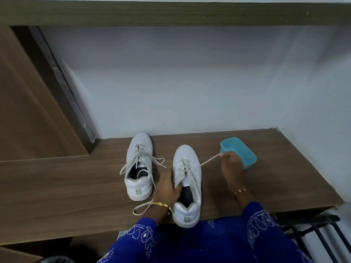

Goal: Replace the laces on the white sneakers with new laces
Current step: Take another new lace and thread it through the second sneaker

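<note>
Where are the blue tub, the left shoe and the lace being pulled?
Blue tub (245, 151): head view, inner wall.
Left shoe (139, 141): head view, toe cap.
Pulled lace (209, 160): head view, taut middle stretch.

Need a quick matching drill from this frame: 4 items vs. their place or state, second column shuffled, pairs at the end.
Items:
1. left sneaker
2. right sneaker
3. blue plastic tub
4. gold bangle

Place or state:
A. on the left hand's wrist
B. steadied by the left hand while the right hand pinches its lace taut
C. stands untouched, loose lace ends trailing on the wooden shelf
D. farthest right on the shelf, partly behind the right hand

Pairs: 1-C, 2-B, 3-D, 4-A
</note>
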The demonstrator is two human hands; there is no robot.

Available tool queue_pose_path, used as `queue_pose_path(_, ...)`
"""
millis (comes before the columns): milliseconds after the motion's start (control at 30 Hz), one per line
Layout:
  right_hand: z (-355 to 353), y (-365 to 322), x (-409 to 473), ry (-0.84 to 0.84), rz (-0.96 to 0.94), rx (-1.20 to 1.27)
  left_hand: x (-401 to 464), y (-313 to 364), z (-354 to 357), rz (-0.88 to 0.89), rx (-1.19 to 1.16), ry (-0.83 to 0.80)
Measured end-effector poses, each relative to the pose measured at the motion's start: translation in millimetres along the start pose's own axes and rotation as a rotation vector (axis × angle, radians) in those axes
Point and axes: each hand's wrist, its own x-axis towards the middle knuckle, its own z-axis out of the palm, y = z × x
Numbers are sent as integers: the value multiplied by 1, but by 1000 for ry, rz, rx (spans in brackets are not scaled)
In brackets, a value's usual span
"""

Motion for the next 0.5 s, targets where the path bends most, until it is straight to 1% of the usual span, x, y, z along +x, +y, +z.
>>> queue_pose_path(67, -19, -3, 10, 174, 65, 100, 1, -2, 1, 5, 2, -3)
queue_pose_path(100, -25, -1, 14, 213, 86, 120, 1, -2, 2, 12, 2, -7)
queue_pose_path(167, -30, 2, 14, 225, 89, 142, 2, -1, 3, 20, 6, -14)
queue_pose_path(233, -26, 4, 9, 183, 43, 119, 1, 0, 3, 45, 20, -18)
queue_pose_path(300, -14, 4, 2, 49, -27, 43, 3, -1, 3, 79, 66, -35)
queue_pose_path(400, 15, 12, -10, -289, -170, -170, 5, -1, 2, 131, 126, -72)
queue_pose_path(467, 31, 13, -20, -442, -180, -244, 6, -1, 2, 184, 160, -86)
queue_pose_path(500, 38, 13, -25, -473, -172, -243, 7, -2, 1, 205, 181, -92)
